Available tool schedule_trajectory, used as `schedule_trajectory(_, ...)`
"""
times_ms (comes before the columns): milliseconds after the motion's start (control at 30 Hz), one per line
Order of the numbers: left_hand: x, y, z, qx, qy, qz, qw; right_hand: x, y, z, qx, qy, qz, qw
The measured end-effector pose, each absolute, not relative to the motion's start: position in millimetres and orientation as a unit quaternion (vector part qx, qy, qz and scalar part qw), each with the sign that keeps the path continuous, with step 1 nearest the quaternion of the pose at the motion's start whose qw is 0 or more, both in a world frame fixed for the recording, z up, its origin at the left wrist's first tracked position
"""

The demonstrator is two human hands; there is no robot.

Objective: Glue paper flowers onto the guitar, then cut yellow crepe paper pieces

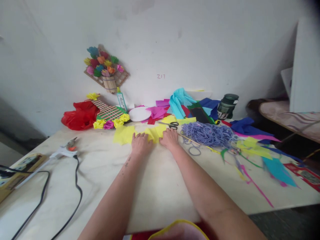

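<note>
A sheet of yellow crepe paper (123,135) lies across the table's middle, wrinkled between my hands. My left hand (141,144) rests flat on it with the fingers stretched forward and apart. At the sheet's right part, my right hand (170,139) has its fingers bent down and closed on the paper; the fingertips are partly hidden. Just beyond that hand lies a pair of scissors (173,125) with black handles. A tangled heap of purple-blue cord (208,133) sits to its right.
At left are a glue gun (65,151), its black cable and a power strip (22,168). Behind stand a stick-and-paper craft (108,111), a white disc (140,114), a glue tube (121,100) and a dark jar (227,106). Colored paper scraps (278,170) litter the right.
</note>
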State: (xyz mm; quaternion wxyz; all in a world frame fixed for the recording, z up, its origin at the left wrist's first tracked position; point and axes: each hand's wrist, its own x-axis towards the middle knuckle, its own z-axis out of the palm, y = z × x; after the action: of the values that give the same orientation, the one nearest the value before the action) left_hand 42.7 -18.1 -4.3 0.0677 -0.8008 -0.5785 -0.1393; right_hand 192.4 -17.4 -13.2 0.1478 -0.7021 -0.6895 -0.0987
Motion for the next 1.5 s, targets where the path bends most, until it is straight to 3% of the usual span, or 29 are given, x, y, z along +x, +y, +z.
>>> schedule_trajectory(233, 43.3, -18.2, -7.1, -0.797, -0.596, -0.089, 0.043, 186.8, -15.7, -10.8, -0.717, -0.679, -0.080, 0.138)
schedule_trajectory(533, 40.8, -20.2, -3.2, -0.810, -0.581, -0.066, 0.051, 234.2, -12.1, -14.9, -0.823, -0.453, -0.091, 0.329)
schedule_trajectory(633, 40.5, -19.4, -4.8, -0.815, -0.573, -0.059, 0.059, 241.7, -13.7, -14.5, -0.799, -0.462, -0.137, 0.359)
schedule_trajectory(867, 39.0, -10.8, -11.9, -0.821, -0.555, -0.091, 0.096, 230.8, -9.3, -18.8, -0.745, -0.595, -0.123, 0.275)
schedule_trajectory(1033, 38.7, -10.3, -6.6, -0.809, -0.516, -0.232, 0.159, 233.2, -8.8, -22.6, -0.777, -0.582, -0.101, 0.215)
schedule_trajectory(1167, 35.2, -18.9, 6.7, -0.762, -0.552, -0.305, 0.148, 231.8, -11.1, -20.8, -0.775, -0.599, -0.087, 0.182)
schedule_trajectory(1500, 32.2, -21.3, 8.7, -0.746, -0.588, -0.248, 0.189, 217.0, -15.3, -17.1, -0.774, -0.613, -0.070, 0.142)
